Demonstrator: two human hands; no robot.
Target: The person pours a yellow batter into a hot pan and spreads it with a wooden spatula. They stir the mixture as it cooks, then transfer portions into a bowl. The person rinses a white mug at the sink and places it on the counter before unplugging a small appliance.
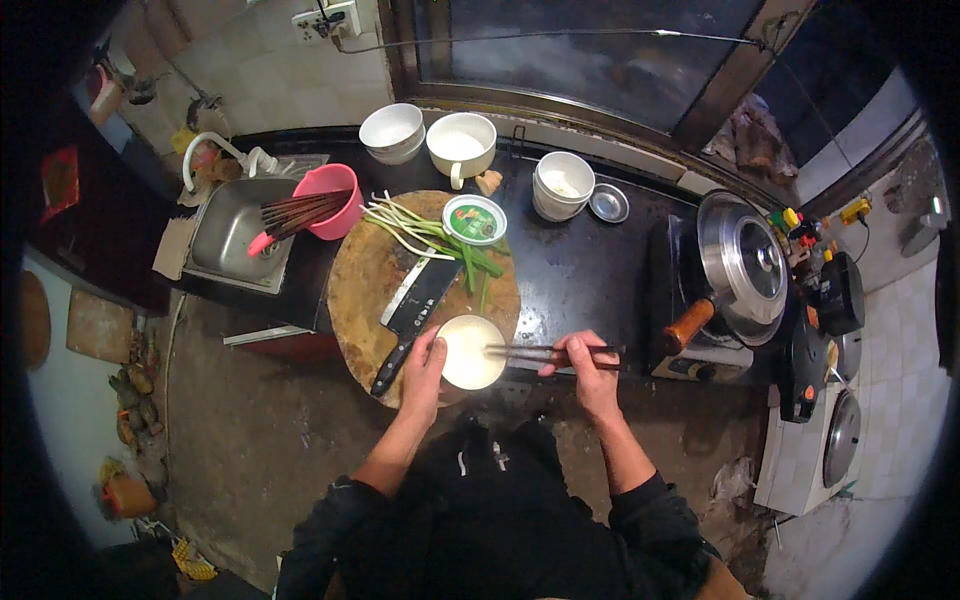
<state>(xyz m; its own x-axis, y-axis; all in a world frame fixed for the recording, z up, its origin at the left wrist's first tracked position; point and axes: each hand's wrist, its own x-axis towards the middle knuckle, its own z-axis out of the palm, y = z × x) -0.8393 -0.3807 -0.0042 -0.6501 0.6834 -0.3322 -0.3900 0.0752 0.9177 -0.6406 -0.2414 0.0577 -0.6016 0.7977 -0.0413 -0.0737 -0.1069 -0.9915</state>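
My left hand (424, 371) grips the side of a white bowl (472, 352) holding a pale liquid, over the near edge of a round wooden chopping board (356, 300). From the right, my right hand (592, 367) holds dark chopsticks (551, 351), their tips in the bowl. A black-handled cleaver (424, 292) lies on the board beside my left hand. Beyond it are green onions (420, 231) and a round container lid (475, 220) with a green label, which rests partly over them.
A pink container (334, 206) of chopsticks stands beside the sink (232, 232). Along the back are stacked bowls (392, 133), a large mug (460, 146), more bowls (562, 187) and a small metal dish (608, 203). On the right, a lidded pan (739, 262) sits on a stove, its wooden handle (688, 326) pointing nearward.
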